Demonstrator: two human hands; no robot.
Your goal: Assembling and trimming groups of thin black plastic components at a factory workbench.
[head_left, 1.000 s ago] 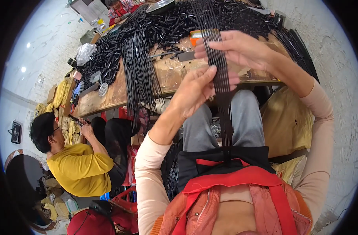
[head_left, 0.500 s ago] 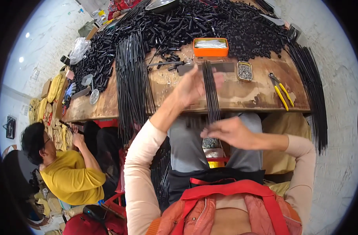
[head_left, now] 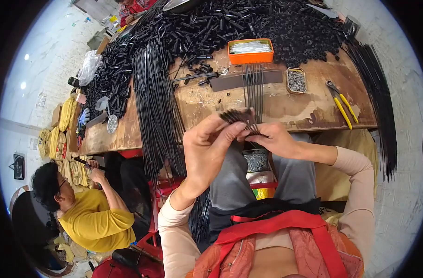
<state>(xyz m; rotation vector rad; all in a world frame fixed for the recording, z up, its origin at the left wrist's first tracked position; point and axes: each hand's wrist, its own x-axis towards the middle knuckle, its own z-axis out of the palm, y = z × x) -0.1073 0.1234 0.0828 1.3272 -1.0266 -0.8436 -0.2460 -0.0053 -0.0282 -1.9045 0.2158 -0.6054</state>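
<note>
Both hands are joined in front of the table edge around a bunch of thin black rods (head_left: 253, 90). The rods run away from me over the tabletop to a flat dark bar (head_left: 225, 82). My left hand (head_left: 204, 150) is closed around the near end, thumb pressed across it, where a row of dark rod ends or fittings fans out above the fingers. My right hand (head_left: 275, 141) pinches the rods from the other side, its fingertips meeting the left thumb. The exact grip between the fingertips is partly hidden.
An orange box (head_left: 251, 57) of thin silvery pieces and a small tin (head_left: 296, 80) of metal bits stand on the table (head_left: 197, 109). Yellow-handled pliers (head_left: 342, 105) lie right. Black tubes (head_left: 211, 28) heap up behind; long rods (head_left: 158, 106) hang over the edge. A co-worker (head_left: 93, 213) sits left.
My left hand has come back toward me from beside the rods to their near end. My right hand has risen to meet it. The rods now lie lower and farther out on the table.
</note>
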